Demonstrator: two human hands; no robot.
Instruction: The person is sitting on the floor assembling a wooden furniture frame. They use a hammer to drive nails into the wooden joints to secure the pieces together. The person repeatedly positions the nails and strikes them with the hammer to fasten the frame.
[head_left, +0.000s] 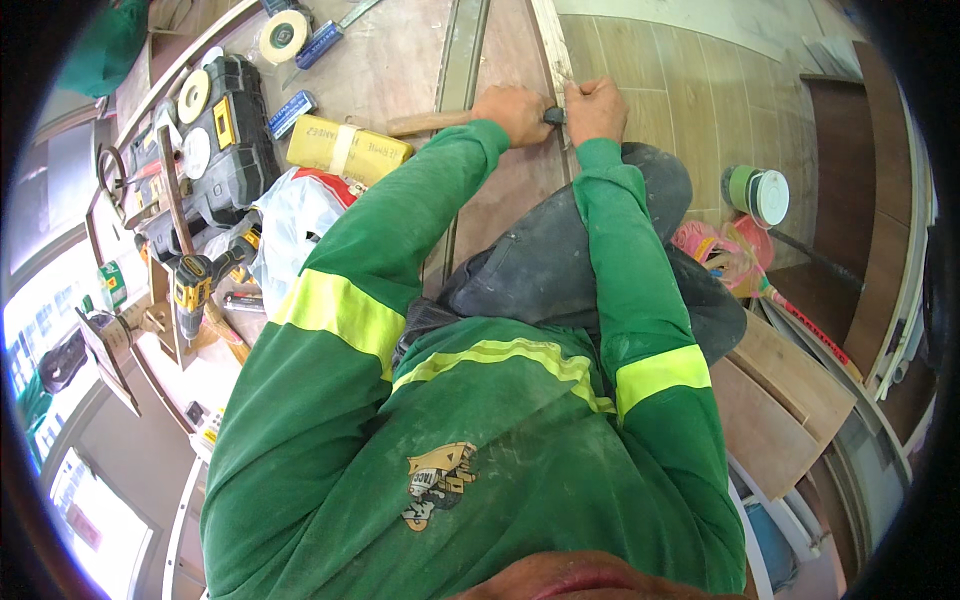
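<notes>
A hammer with a wooden handle lies across my closed left hand. My grip is close to its dark head, and the handle sticks out to the left. Just to the right, my right hand is closed, its fingers pinched at the edge of a narrow wooden strip. Whatever those fingers hold is hidden. The hammer head sits between my hands, right by the strip. Beneath lies a wide wooden board, with a long metal bar along it.
To the left are a yellow-wrapped package, a white plastic bag, a black toolbox, a cordless drill and a tape roll. On the right, a round can stands on the tiled floor, near a pink bag and wooden boards.
</notes>
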